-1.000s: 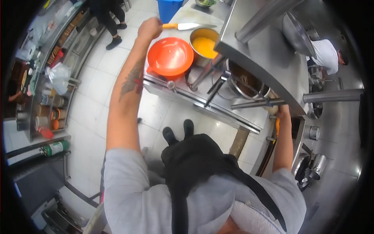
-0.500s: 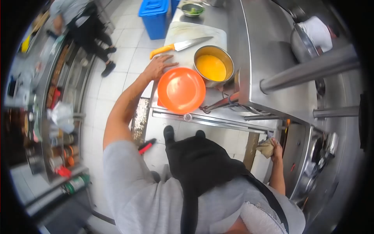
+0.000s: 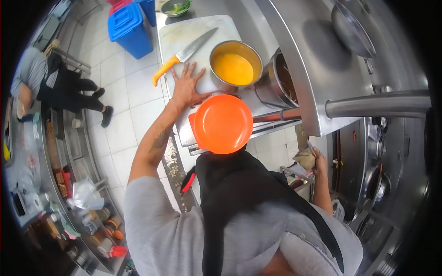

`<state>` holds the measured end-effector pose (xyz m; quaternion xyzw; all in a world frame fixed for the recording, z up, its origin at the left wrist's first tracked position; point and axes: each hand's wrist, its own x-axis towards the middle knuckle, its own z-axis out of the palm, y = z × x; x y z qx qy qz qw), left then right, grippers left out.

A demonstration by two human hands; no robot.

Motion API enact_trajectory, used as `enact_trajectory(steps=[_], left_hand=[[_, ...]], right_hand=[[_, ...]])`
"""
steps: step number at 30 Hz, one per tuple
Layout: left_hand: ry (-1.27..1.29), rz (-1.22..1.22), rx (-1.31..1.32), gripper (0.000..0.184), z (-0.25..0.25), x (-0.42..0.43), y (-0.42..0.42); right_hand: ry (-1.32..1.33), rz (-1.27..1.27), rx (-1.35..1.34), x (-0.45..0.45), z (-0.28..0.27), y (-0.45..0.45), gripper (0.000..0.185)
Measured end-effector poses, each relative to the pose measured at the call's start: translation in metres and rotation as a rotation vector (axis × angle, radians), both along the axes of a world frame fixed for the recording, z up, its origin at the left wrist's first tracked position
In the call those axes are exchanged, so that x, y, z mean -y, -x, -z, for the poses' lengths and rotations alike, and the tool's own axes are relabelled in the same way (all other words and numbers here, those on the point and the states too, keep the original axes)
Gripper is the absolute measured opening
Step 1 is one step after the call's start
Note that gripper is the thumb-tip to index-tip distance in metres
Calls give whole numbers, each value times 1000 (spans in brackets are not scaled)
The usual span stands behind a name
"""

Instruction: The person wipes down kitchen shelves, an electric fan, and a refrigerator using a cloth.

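Note:
My left hand (image 3: pixel 187 87) lies with spread fingers on the near edge of the white cutting board (image 3: pixel 202 28), holding nothing. Just beyond its fingertips is a knife (image 3: pixel 195 46) with a yellow handle, resting on the board. A metal pot (image 3: pixel 236 64) with yellow liquid (image 3: pixel 234 69) inside stands to the right of this hand. Closer to my body, an orange plate (image 3: pixel 223 124) sits at the counter's edge, with another orange rim showing beneath it. Down at my right side, my right hand (image 3: pixel 318 162) is closed round a crumpled tan cloth (image 3: pixel 305 159).
A tall metal pot (image 3: pixel 278 78) stands by the raised steel shelf (image 3: pixel 313 69). At the back is a bowl of greens (image 3: pixel 176 7). A blue bin (image 3: pixel 130 30) is on the floor. Another person (image 3: pixel 60 83) stands at the left shelving (image 3: pixel 53 152).
My left hand has spread its fingers further onto the board. My view has turned and shifted, so the counter appears closer to my body. The cloth stays in my right hand.

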<state>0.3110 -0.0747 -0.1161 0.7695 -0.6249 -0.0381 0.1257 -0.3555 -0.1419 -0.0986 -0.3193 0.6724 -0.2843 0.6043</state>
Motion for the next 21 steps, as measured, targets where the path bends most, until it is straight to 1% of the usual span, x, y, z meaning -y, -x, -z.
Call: enact_trajectory(steps=[1,4,5,6,8,9,10,11,12,13,14,15,16,17,18,20,21], left_hand=[[4,14,15,100,3,4,-6],[-7,24,29,102,-2,5,-12],[-8,19,49,100,-2,6,-13],[-14,31,41,100,-1,6,-11],[-4,-4,58,99,3,19,-9],[17,-15,65,100,13,26,-11],[25,-7,62,100,17,32,-15],[45,-20,73,101,21,35,-17],[68,-35,88,103,20,36,-16],[17,-45,84,106,11,34,-15],[22,-38,93,106,10,33,-17],[1,-16,28,107,13,32,-20],[-21,8,-31,108,13,31,-22],[-111,-2,-68,109,-2,27,-19],[-107,0,-58,109,-8,21,-14],[42,-102,-133,99,-18,4,-13],[190,-144,-269,89,-28,-12,-12]], right_hand=[[-26,30,44,-5,5,1,49],[-23,84,66,-25,-2,-24,49],[-22,59,18,-28,-5,-27,46],[-29,71,9,-31,-3,-23,46],[-14,41,38,-20,4,-9,52],[20,32,44,-13,7,-4,51],[28,39,42,-7,-1,-8,51],[78,28,5,-2,-21,-21,51],[129,14,-29,10,-37,-30,51],[174,0,-51,30,-43,-30,51],[214,-9,-71,55,-47,-25,52],[224,-107,-32,101,-35,2,53],[331,-104,-10,122,-57,-16,49],[391,-117,57,144,-79,-33,45],[499,-144,23,181,-81,-35,39],[645,-171,-13,227,-110,-62,43],[579,-209,-65,248,-117,-74,44]])
